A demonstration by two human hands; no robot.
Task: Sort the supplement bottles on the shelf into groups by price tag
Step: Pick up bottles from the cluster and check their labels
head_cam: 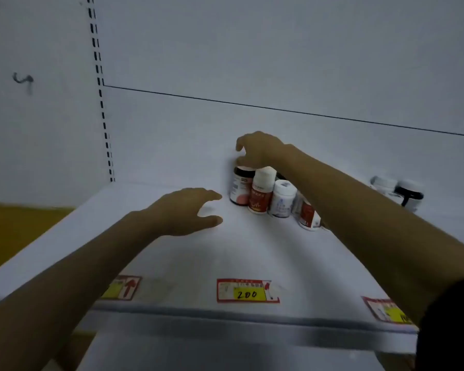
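Several supplement bottles stand clustered at the back of the white shelf (188, 263): a dark bottle with a pink label (240, 188), a white bottle with a red label (261, 194), a small white bottle (281, 199) and another red-labelled one (307, 214). My right hand (257, 151) reaches over the cluster, its fingers curled around the top of the dark bottle. My left hand (188, 210) hovers just left of the bottles with fingers spread and holds nothing. Price tags lie along the front edge: a middle tag reading 200 (247, 291), a left tag (122, 287) and a right tag (386, 309).
Two more bottles, one white (383, 184) and one with a dark band (410, 194), stand at the far right against the back panel. A slotted upright (102, 103) runs up the back left. Yellow floor (16, 231) shows beyond the shelf's left edge.
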